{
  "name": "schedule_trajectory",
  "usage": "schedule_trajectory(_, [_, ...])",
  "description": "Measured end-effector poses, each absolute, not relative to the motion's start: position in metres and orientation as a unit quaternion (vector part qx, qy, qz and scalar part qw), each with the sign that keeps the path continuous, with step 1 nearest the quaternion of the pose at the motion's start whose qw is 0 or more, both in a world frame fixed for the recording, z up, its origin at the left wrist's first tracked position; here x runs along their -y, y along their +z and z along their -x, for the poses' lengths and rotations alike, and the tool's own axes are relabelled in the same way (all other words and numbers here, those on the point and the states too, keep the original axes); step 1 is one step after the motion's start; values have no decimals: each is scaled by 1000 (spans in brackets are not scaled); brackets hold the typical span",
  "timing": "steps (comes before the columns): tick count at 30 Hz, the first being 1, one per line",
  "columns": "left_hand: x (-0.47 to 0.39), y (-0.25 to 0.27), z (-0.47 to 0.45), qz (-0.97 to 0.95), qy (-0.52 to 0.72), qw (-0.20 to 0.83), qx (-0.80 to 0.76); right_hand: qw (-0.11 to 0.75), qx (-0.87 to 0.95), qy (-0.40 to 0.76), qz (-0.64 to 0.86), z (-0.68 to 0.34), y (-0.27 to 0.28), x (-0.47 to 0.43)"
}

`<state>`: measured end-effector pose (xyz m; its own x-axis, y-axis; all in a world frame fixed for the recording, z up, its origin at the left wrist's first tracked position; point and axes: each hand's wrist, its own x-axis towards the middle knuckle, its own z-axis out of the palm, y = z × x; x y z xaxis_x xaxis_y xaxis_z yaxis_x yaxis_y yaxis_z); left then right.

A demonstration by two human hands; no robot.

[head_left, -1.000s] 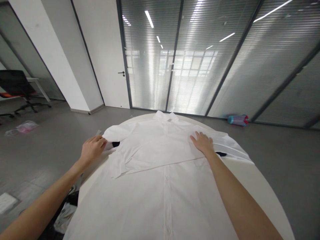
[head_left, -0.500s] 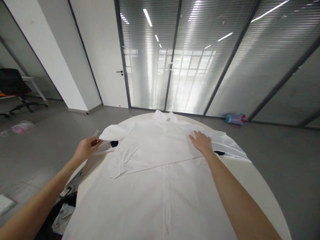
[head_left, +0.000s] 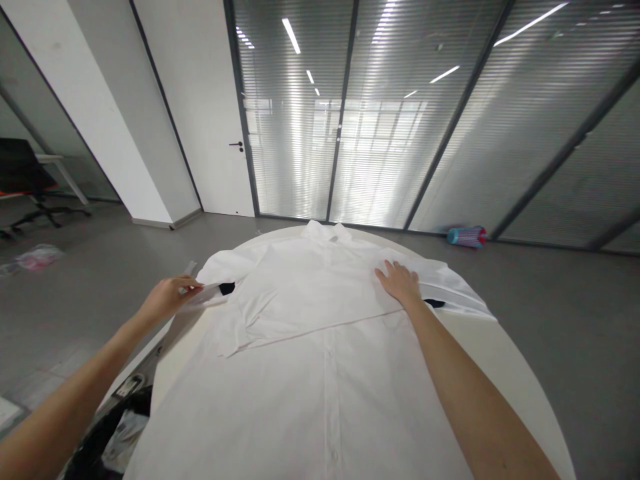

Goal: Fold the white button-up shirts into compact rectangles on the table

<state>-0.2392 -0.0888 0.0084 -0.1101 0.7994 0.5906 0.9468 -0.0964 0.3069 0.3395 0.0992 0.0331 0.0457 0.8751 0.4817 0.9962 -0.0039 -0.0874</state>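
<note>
One white shirt (head_left: 310, 293) on one bench (head_left: 500, 360), left hand (head_left: 167, 294) pinching one sleeve (head_left: 220, 268) at left between fingers, right hand (head_left: 401, 281) flat, fingers released.

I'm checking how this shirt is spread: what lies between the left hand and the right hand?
In the head view, the white shirt spans the stretch between the left hand and the right hand, with a dark patch nearer the left.
</note>
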Motion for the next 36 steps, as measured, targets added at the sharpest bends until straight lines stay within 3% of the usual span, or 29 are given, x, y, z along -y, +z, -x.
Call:
schedule_trajectory(3, [84,11,246,663,-367,23,652,203,677,-150,692,-339,33,-99])
schedule_trajectory(6, [86,15,242,642,-357,28,678,207,679,-156,686,-339,33,-99])
schedule_trajectory(12, [100,20,204,553,-334,352,677,207,678,-158,687,-340,32,-99])
schedule_trajectory(18, [97,13,207,566,-280,434,642,203,678,-154,690,-339,32,-99])
schedule_trajectory(22, [95,-2,226,592,-229,390,667,208,678,-159,687,-339,32,-99])
schedule_trajectory(28, [100,-11,236,566,-368,216,705,204,679,-153,688,-338,34,-97])
schedule_trajectory(33, [111,3,213,507,-423,299,689,209,679,-149,688,-338,34,-97])
schedule_trajectory(36, [111,13,199,483,-449,294,691,208,677,-148,690,-338,34,-97])
